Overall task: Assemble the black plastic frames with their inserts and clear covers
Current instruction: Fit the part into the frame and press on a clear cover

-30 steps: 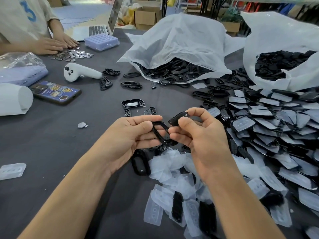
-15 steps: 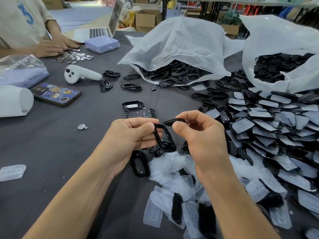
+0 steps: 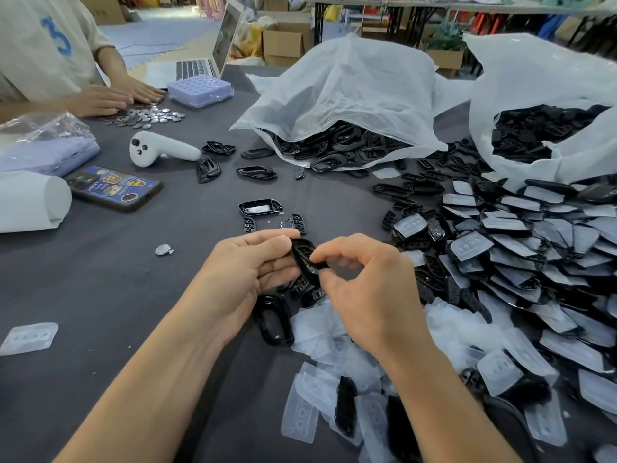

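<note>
My left hand (image 3: 248, 262) grips a black plastic frame (image 3: 302, 253) by its left edge, above the dark table. My right hand (image 3: 364, 282) pinches the frame's right side with thumb and forefinger, pressing a black insert into it; the insert is mostly hidden by my fingers. Another black frame (image 3: 273, 320) lies on the table just below my hands. Clear covers (image 3: 320, 332) are heaped beneath my right wrist. A large pile of clear covers and black parts (image 3: 521, 248) spreads to the right.
Two white bags hold black parts, one at the back middle (image 3: 347, 95), one at the back right (image 3: 547, 128). At the left lie a phone (image 3: 115, 187), a white controller (image 3: 157, 150) and coin cells (image 3: 143, 115), where another person's hands (image 3: 110, 96) rest. A laptop (image 3: 207, 58) stands behind.
My right hand has brought the black insert down from above the frame onto it. Both hands have closed together over the frame.
</note>
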A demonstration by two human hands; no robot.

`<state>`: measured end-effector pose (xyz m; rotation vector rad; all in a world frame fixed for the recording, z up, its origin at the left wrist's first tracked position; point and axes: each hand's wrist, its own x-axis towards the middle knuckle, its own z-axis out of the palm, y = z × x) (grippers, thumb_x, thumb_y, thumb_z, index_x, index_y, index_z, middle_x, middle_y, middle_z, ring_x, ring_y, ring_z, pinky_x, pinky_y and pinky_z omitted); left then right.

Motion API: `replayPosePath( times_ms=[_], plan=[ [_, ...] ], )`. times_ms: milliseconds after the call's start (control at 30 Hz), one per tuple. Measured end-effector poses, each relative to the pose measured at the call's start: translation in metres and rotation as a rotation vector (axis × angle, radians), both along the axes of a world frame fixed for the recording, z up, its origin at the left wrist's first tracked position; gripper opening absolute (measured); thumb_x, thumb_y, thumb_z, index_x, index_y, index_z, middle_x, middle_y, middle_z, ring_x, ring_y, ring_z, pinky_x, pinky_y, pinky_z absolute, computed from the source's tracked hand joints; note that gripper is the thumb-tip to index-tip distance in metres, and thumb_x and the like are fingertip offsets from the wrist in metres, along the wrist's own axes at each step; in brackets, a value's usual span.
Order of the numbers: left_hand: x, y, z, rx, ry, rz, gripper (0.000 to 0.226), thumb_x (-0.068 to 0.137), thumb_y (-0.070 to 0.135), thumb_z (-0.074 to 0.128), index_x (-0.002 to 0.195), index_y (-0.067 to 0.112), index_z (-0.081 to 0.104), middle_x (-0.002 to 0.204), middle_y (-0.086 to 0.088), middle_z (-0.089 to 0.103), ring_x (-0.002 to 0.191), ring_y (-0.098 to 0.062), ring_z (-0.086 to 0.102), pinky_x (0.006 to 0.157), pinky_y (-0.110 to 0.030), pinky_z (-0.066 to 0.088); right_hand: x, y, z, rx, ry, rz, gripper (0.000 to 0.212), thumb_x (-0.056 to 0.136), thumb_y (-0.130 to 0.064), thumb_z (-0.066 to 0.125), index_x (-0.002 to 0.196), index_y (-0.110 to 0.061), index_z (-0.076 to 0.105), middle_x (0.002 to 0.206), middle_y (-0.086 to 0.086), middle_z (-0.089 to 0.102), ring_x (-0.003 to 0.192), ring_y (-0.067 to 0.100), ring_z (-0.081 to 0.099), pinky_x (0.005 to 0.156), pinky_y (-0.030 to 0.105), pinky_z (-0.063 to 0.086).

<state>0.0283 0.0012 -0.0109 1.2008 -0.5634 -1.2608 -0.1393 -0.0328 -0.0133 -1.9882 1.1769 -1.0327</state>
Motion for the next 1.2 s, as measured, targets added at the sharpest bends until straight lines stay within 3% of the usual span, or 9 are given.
replayPosePath(
  times_ms=[167,267,400,500,600,833,900,1000,1200],
  plan=[
    [-0.001,0.000,-0.003,-0.027,-0.049,-0.052,0.035,0.098,0.000,0.060,0.080,0.016,0.086,0.087,-0.011,0.080,0.071,-0.013,0.077,0.065,-0.022,0.061,0.002,-0.001,0.000,0.133,-0.097,0.015,0.024,0.081,-0.005,0.081,0.078,-0.028,0.082,0.098,-0.020,0.074,0.083,0.006,0.071,0.080,0.029,0.059],
    [-0.003,0.000,-0.003,-0.067,-0.041,-0.054,0.031,0.094,0.002,0.062,0.081,0.017,0.085,0.088,-0.011,0.081,0.074,-0.014,0.077,0.066,-0.023,0.061,0.002,0.001,0.004,0.231,-0.207,0.039,0.026,0.082,-0.004,0.079,0.077,-0.029,0.081,0.080,-0.015,0.077,0.072,0.010,0.074,0.075,0.036,0.061],
    [-0.005,0.001,0.000,-0.099,-0.011,-0.092,0.019,0.075,0.017,0.070,0.085,0.019,0.086,0.091,-0.011,0.081,0.077,-0.014,0.078,0.067,-0.022,0.061,0.001,0.001,0.005,0.257,-0.284,-0.024,0.032,0.074,-0.001,0.080,0.080,-0.027,0.064,0.077,-0.003,0.076,0.072,0.019,0.073,0.073,0.040,0.063],
    [-0.009,0.004,-0.002,-0.081,-0.136,-0.109,0.021,0.073,0.019,0.076,0.092,0.020,0.086,0.095,-0.012,0.081,0.082,-0.017,0.075,0.069,-0.023,0.061,-0.002,-0.003,0.004,0.308,-0.317,-0.026,0.038,0.072,0.001,0.081,0.078,-0.026,0.055,0.078,0.004,0.076,0.073,0.028,0.074,0.074,0.048,0.063],
    [-0.017,0.005,-0.004,-0.024,-0.312,-0.110,0.013,0.089,0.007,0.075,0.091,0.015,0.085,0.094,-0.018,0.079,0.080,-0.022,0.072,0.075,-0.028,0.064,-0.003,-0.004,0.003,0.278,-0.279,-0.035,0.035,0.070,-0.001,0.084,0.077,-0.025,0.060,0.076,0.000,0.075,0.069,0.021,0.072,0.072,0.042,0.063],
    [-0.018,-0.003,-0.003,0.004,-0.460,0.183,0.037,0.092,0.003,0.071,0.072,0.032,0.083,0.074,-0.005,0.080,0.063,-0.015,0.075,0.057,-0.024,0.060,-0.015,-0.010,0.013,0.089,0.052,-0.051,0.017,0.080,-0.014,0.080,0.075,-0.027,0.072,0.070,-0.016,0.071,0.065,0.000,0.066,0.060,0.012,0.050],
    [-0.014,-0.003,-0.004,0.011,-0.437,0.207,0.036,0.092,0.004,0.071,0.072,0.031,0.083,0.074,-0.005,0.079,0.061,-0.016,0.074,0.056,-0.026,0.061,-0.022,-0.011,0.017,0.163,0.261,0.043,0.011,0.077,-0.022,0.083,0.075,-0.029,0.075,0.069,-0.015,0.070,0.062,-0.001,0.062,0.058,0.011,0.044],
    [-0.013,-0.002,-0.006,0.009,-0.443,0.216,0.034,0.090,0.004,0.071,0.074,0.031,0.084,0.074,-0.006,0.079,0.061,-0.017,0.072,0.058,-0.029,0.063,-0.020,-0.007,0.016,0.250,0.556,0.125,0.015,0.073,-0.033,0.086,0.085,-0.034,0.076,0.079,-0.014,0.067,0.074,0.002,0.060,0.071,0.022,0.047],
    [-0.013,-0.002,-0.010,0.005,-0.485,0.174,0.033,0.090,0.007,0.073,0.074,0.033,0.084,0.076,-0.010,0.079,0.065,-0.020,0.070,0.059,-0.028,0.060,-0.017,-0.008,0.007,0.241,0.418,0.138,0.015,0.075,-0.018,0.082,0.069,-0.028,0.072,0.066,-0.010,0.068,0.061,0.004,0.059,0.057,0.016,0.042]
  ],
)
